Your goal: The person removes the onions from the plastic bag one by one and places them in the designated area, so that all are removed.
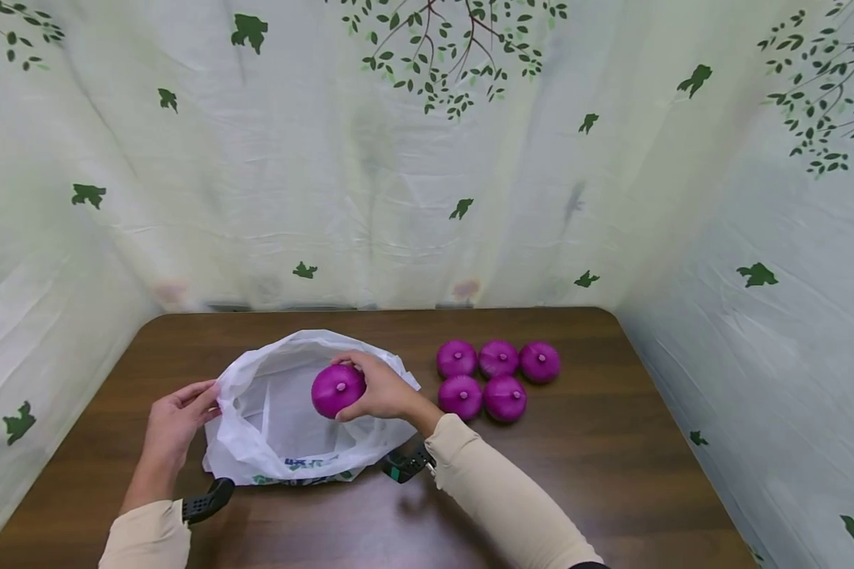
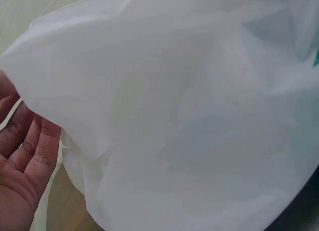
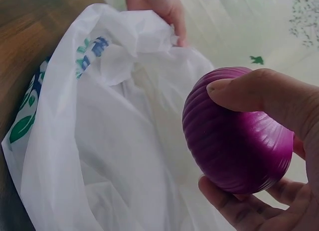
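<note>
My right hand (image 1: pixel 380 389) grips a purple onion (image 1: pixel 338 391) above the open mouth of a white plastic bag (image 1: pixel 245 450). Seen from the right wrist, the onion (image 3: pixel 234 141) has a shiny, ridged skin, with the thumb on top and fingers curled beneath. At the bag's left side, my left hand (image 1: pixel 174 423) pinches the rim between thumb and fingers. The bag (image 2: pixel 164 111) fills most of the left wrist view, covering the left fingertips there. Green and blue print shows low on its front.
Several more purple onions (image 1: pixel 498 359) stand in two close rows on the brown wooden table (image 1: pixel 576 458), right of the bag. Pale sheeting with a leaf pattern (image 1: pixel 370 197) hangs behind the table and along both sides.
</note>
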The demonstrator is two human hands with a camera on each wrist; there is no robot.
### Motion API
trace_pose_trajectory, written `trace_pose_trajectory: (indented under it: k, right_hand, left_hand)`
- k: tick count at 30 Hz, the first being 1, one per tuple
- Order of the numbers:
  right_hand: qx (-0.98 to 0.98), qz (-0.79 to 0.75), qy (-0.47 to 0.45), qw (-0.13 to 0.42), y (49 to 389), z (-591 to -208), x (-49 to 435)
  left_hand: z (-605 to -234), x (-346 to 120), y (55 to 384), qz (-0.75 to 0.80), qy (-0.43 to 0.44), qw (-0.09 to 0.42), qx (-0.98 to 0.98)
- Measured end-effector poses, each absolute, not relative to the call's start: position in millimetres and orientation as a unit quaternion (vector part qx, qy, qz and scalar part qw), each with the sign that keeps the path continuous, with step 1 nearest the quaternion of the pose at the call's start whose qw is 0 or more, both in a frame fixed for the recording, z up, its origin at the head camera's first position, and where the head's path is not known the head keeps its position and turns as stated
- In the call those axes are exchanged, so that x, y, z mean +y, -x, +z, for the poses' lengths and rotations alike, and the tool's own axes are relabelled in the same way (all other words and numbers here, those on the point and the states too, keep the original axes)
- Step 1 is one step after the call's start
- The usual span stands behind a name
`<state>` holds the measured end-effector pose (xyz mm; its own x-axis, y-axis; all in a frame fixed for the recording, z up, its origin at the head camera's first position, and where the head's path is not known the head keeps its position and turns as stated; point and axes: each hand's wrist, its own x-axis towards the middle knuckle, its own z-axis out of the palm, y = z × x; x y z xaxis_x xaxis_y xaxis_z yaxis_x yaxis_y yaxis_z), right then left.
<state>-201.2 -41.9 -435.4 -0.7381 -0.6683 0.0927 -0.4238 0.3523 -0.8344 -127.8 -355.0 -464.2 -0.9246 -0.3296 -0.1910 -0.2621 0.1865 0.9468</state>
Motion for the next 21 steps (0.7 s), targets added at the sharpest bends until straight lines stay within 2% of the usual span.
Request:
trace_pose_trajectory:
  k: [21]
  right_hand:
    - [0.815, -0.485, 0.302, 0.098, 199, -436, 4]
  left_hand:
    - [-463, -354, 126, -0.632, -0.189, 0.030, -0.751]
